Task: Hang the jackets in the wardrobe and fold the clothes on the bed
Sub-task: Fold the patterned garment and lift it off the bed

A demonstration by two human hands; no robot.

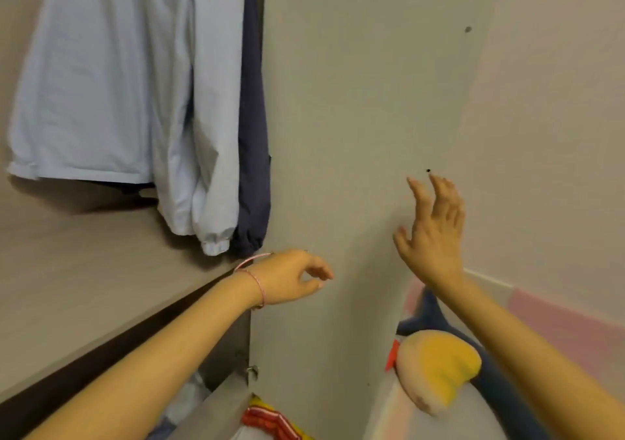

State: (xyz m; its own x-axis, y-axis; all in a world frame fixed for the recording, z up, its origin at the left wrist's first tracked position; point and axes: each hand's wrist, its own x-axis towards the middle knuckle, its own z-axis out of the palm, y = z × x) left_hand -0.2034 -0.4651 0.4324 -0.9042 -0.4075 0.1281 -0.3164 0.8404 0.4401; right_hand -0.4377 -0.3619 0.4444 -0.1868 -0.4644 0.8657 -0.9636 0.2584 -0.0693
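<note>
While the pale blue jacket (111, 77) and navy jacket (253, 135) hang in the wardrobe (50, 287), above and left of both hands, the left hand (291, 277) curls loosely, holding nothing. The right hand (433, 233) spreads its fingers, empty, before the wardrobe door (338, 101).

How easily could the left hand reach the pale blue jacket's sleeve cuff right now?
Probably yes, quite easily. The left hand holds nothing and sits just below and right of the cuff of the pale blue jacket. Nothing lies between them; the wardrobe door is off to the right.
</note>
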